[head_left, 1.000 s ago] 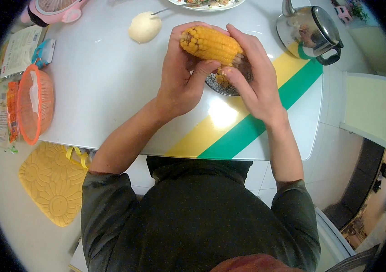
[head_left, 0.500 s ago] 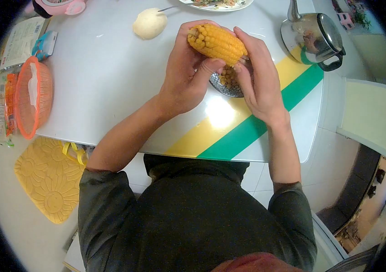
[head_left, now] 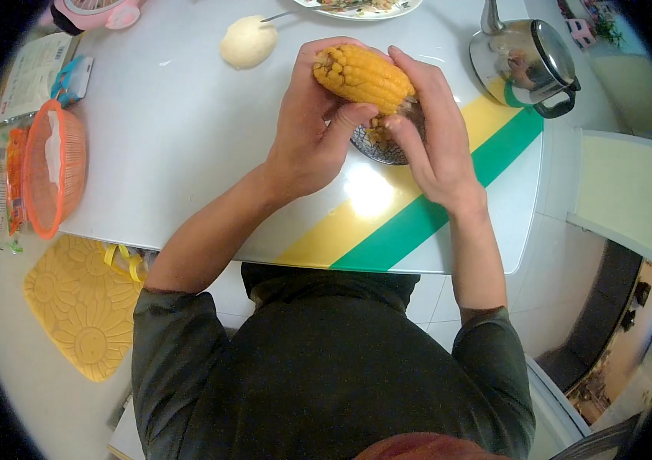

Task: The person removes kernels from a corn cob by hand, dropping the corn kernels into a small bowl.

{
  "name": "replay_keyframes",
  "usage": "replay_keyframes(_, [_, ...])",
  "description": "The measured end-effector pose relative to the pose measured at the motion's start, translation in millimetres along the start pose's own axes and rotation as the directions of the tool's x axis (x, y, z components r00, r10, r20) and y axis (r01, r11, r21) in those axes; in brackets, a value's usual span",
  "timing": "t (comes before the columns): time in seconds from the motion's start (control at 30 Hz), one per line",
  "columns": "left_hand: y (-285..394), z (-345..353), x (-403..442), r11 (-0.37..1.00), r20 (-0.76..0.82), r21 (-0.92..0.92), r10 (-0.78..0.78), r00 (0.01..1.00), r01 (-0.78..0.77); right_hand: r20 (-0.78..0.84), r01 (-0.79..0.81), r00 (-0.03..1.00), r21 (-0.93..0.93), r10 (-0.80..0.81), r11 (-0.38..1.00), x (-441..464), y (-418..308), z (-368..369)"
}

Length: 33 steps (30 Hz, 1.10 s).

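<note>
Between my two hands is an ear of corn [head_left: 364, 77], yellow, lying aslant with part of its kernels gone near the right end. My left hand [head_left: 314, 126] wraps its left side, thumb at the lower edge. On the right end, my right hand [head_left: 437, 130] has its fingers behind the ear, and its thumb sits just below the kernels. Under the ear stands a small patterned bowl [head_left: 378, 150] with loose kernels in it, partly hidden by my hands.
A steamed bun [head_left: 248, 42] and a plate of food [head_left: 387, 9] stand at the table's far side. To the right is a metal kettle [head_left: 521, 65]. An orange basket [head_left: 73, 169] and packets [head_left: 38, 69] are at left. The table's front edge runs before my body.
My right thumb has moved down and left, away from the ear's lower edge. The ear stays between both hands, and the whole view has shifted slightly.
</note>
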<state>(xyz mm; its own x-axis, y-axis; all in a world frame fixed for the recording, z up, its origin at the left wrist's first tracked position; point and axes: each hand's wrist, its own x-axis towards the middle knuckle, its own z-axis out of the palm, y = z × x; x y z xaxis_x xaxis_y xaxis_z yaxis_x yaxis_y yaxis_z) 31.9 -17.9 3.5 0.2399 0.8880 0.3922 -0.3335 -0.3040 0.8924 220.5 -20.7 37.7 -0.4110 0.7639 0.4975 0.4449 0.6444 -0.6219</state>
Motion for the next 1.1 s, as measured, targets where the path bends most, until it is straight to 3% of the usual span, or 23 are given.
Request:
replay_keyframes(0.1, [2.6,-1.7,-1.3,0.998,0.024,-0.040,-0.049,0.999,0.050,-0.004,0.002,1.000,-0.015,-0.002,1.000,-1.0,5.1,1.6])
replay_keyframes(0.2, [-1.1,0.1,0.0,0.999,-0.003,0.031,0.033,0.999,-0.033,-0.008,0.005,1.000,-0.023,-0.005,1.000,-0.2,5.2,1.5])
replay_keyframes(0.4, [-0.1,1.1,-0.8,1.000,0.010,-0.013,0.004,1.000,-0.004,-0.046,-0.030,0.999,-0.019,0.030,0.999,0.6,1.3,4.2])
replay_keyframes(0.63, [-1.7,3.6,-1.8,0.996,0.017,0.069,0.049,0.999,-0.050,-0.078,-0.066,0.995,-0.049,0.062,0.997,1.4,-3.0,9.2])
replay_keyframes(0.7, [-1.0,4.7,-1.5,0.988,0.016,0.137,0.073,0.997,-0.075,-0.073,-0.057,0.996,-0.070,0.051,0.996,0.8,-2.9,9.9])
replay_keyframes(1.1, [0.3,6.4,-0.4,0.983,0.020,0.158,0.093,0.995,-0.095,-0.053,-0.006,0.999,-0.143,-0.002,0.990,0.7,0.1,8.8])
